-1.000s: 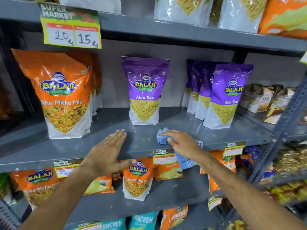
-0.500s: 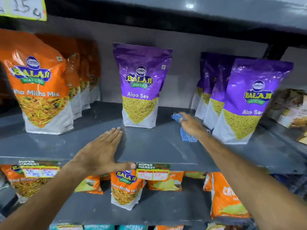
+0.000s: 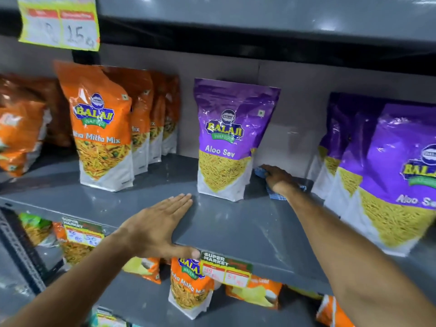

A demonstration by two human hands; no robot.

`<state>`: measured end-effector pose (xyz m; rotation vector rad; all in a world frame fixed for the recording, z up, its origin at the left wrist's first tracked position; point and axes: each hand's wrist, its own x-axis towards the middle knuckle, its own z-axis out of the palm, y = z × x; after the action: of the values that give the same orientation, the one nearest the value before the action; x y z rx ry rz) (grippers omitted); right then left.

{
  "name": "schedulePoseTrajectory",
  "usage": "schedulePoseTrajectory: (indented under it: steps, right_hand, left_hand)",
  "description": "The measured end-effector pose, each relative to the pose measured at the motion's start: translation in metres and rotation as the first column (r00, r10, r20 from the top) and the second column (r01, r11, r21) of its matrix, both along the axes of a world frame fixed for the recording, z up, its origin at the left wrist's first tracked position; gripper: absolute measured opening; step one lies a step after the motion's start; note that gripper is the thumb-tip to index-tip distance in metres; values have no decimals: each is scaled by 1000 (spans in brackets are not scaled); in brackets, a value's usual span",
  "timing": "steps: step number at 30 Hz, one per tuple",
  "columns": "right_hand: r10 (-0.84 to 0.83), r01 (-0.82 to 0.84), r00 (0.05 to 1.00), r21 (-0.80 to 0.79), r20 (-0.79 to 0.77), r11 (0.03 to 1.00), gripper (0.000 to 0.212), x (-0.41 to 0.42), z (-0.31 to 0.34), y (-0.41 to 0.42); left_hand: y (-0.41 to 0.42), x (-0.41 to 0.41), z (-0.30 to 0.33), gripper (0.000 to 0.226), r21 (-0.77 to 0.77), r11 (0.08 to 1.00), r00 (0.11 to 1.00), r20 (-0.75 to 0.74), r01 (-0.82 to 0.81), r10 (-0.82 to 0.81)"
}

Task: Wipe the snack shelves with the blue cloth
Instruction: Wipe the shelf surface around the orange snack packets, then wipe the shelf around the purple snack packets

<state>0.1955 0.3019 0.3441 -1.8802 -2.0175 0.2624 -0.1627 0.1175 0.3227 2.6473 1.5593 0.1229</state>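
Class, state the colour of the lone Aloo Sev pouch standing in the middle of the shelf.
Purple above, white base: the Aloo Sev pouch, head view.

Grey metal shelving unit (image 3: 236, 223), several tiers, glossy painted decks catching soft overhead glare. Upper deck underside (image 3: 259, 17) in view, light reflections along it. Plain grey back panel (image 3: 212, 67) with a vertical seam. Perforated angle upright (image 3: 21, 253) at lower left, dark. Yellow price card (image 3: 59, 24) hanging from the upper edge (figures blurred, "15" legible). Second price tag (image 3: 226, 270) clipped to the middle deck's front lip, headed "SUPER MARKET". Lower tier (image 3: 132, 296) dimmer, in shadow. Lighting: indoor, even.
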Motion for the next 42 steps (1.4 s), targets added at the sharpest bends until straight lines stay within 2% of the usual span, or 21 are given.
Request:
schedulePoseTrajectory:
  steps: [5, 10, 11, 13, 15, 16, 18, 20, 25, 28, 31, 33, 35, 36, 37, 39, 41, 42]
  right_hand:
    - [31, -32, 998, 20, 52, 999, 46, -11, -3, -67]
    - [265, -265, 964, 24, 2, 964, 44, -32, -10, -152]
    - [327, -327, 944, 0, -53, 945, 44, -36, -10, -169]
    - [355, -377, 887, -19, -294, 926, 43, -38, -7, -199]
    - [238, -254, 852, 30, -466, 967, 40, -28, -6, -217]
    - [171, -160, 880, 62, -444, 985, 38, -18, -8, -221]
    - [53, -36, 975, 82, -217, 996, 39, 4, -14, -223]
    - [-3, 5, 999, 41, -45, 999, 41, 14, -15, -214]
    - [-56, 56, 998, 8, 13, 998, 45, -17, -5, -179]
    - [0, 0, 1000, 9, 26, 1000, 46, -50, -2, -189]
    - [171, -172, 985, 37, 21, 984, 44, -82, -6, -225]
    - [330, -329, 943, 37, -38, 944, 43, -91, -9, -251]
    - [398, -421, 870, -20, -293, 907, 40, -84, -8, -273]
    - [355, -401, 840, -27, -411, 916, 38, -74, -6, -279]
    - [311, -349, 831, 4, -461, 937, 37, -59, -4, -281]
    - [220, -200, 917, 94, -332, 975, 39, -25, -8, -272]
    - [115, -109, 991, 90, -75, 990, 41, 0, -13, -251]
    - [73, -73, 997, 65, -6, 995, 41, 4, -15, -238]
  left_hand:
    - [0, -1, 0, 144, -22, 1000, 1000, -3, -11, 11]
    - [-2, 1, 3, 146, -31, 1000, 1000, -13, -1, 0]
    - [-3, 1, 3, 146, -32, 999, 1000, -12, 3, -4]
    - [-2, 1, 2, 146, -36, 999, 1000, -9, 9, -9]
    - [0, 0, 1, 145, -38, 999, 1000, -11, 15, -15]
    - [1, 0, 1, 145, -35, 999, 1000, -13, 15, -16]
    - [2, -1, -1, 144, -35, 999, 1000, -16, 12, -12]
    - [3, -1, -2, 145, -30, 1000, 1000, -17, 8, -9]
    - [6, -4, -3, 145, -29, 1000, 1000, -15, 9, -9]
    - [6, -3, -3, 144, -38, 999, 1000, -16, 8, -8]
    - [6, -2, -3, 144, -29, 1000, 1000, -12, 11, -11]
    - [6, -2, -3, 146, -23, 1000, 1000, -10, 14, -14]
    - [6, -3, -3, 147, -22, 1000, 1000, -13, 16, -16]
    - [7, -3, -4, 146, -19, 1000, 1000, -14, 17, -17]
    - [7, -3, -4, 146, -14, 1000, 1000, -14, 16, -16]
    - [7, -3, -5, 144, -9, 1000, 1000, -20, 14, -15]
    - [7, -3, -5, 141, -4, 1000, 999, -31, 16, -16]
    - [7, -3, -5, 141, -3, 1000, 999, -33, 16, -16]
